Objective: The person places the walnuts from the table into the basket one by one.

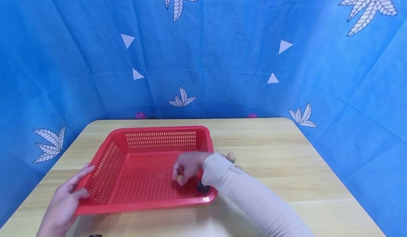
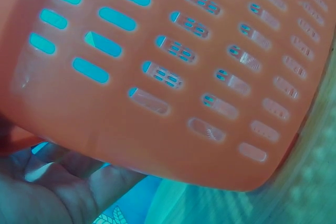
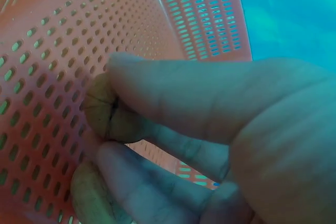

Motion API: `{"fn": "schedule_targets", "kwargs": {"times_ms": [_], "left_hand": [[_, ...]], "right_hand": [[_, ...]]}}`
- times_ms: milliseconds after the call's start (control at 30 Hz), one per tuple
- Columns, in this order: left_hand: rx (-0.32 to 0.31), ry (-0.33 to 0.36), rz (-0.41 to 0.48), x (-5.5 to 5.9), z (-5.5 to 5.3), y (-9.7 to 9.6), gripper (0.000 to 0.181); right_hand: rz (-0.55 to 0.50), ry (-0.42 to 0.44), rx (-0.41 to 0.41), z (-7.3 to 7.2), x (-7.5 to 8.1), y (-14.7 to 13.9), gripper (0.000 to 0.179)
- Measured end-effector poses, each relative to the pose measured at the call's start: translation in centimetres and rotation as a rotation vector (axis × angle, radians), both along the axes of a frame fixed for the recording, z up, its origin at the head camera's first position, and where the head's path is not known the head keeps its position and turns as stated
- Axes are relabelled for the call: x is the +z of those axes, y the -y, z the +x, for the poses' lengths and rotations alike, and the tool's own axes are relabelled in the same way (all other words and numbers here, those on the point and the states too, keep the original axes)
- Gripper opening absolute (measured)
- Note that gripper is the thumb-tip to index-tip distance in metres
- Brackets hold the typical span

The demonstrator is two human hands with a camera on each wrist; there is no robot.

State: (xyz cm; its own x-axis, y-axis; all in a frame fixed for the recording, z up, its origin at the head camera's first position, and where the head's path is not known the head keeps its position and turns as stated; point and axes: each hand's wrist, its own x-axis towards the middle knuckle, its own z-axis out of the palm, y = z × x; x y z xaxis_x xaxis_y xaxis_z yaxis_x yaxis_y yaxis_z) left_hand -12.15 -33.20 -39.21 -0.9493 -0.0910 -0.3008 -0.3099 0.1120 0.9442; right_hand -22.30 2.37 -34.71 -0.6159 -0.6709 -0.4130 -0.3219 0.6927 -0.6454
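A red slotted plastic basket [image 1: 146, 206] takes up the left and middle of the table. My left hand [image 1: 65, 198] grips its left rim, thumb on the near side and fingers over the edge; in the left wrist view the fingers [image 2: 68, 187] curl at the basket's rim. Inside the basket, toward its right side, my right hand [image 1: 189, 166] pinches a walnut [image 3: 107, 111] between thumb and fingers, low over the perforated floor. A second walnut [image 3: 90, 195] shows beneath the lower fingers in the right wrist view, partly hidden by them.
Several walnuts [image 1: 231, 156] lie on the wooden table [image 1: 286, 166] just right of the basket, partly hidden behind my right sleeve [image 1: 251, 194]. A blue patterned cloth [image 1: 203, 53] hangs round the table's back and sides. A small dark object [image 1: 95, 235] shows at the bottom edge.
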Motion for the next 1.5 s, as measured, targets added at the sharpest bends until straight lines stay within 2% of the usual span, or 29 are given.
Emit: {"fn": "schedule_targets", "kwargs": {"times_ms": [67, 367, 533, 667, 800, 900, 1133, 1267, 1500], "left_hand": [[0.000, -0.001, -0.001, -0.1, 0.0, 0.0, 0.080], [-0.013, -0.002, -0.002, -0.1, -0.2, -0.1, 0.079], [-0.027, 0.040, -0.014, -0.4, 0.1, 0.3, 0.081], [-0.032, 0.064, -0.014, -0.5, 0.1, 0.6, 0.084], [-0.029, 0.063, -0.011, -0.4, -0.1, 0.5, 0.083], [-0.026, 0.064, -0.009, -0.3, -0.2, 0.3, 0.083], [-0.016, 0.058, -0.016, -0.4, -0.2, 0.3, 0.082], [-0.024, 0.047, -0.014, -0.6, -0.2, 0.3, 0.081], [-0.010, 0.067, -0.019, -0.5, -0.3, 0.4, 0.083]], "right_hand": [[0.001, 0.014, -0.014, 0.2, 0.1, -0.1, 0.019], [0.029, 0.006, 0.019, 0.2, 0.1, -0.1, 0.020], [0.017, 0.002, 0.033, 0.5, -0.2, 0.0, 0.020], [0.005, 0.023, 0.014, 0.8, -0.3, 0.2, 0.018], [0.020, 0.025, -0.043, 1.0, 0.0, 0.1, 0.017], [0.023, -0.002, -0.066, 0.8, 0.2, 0.1, 0.019], [-0.062, -0.063, -0.057, 0.0, 0.5, -0.1, 0.035], [-0.134, -0.087, -0.073, -0.5, 1.1, -0.6, 0.034], [-0.228, -0.161, -0.077, -1.1, 2.2, -2.4, 0.027]]}}
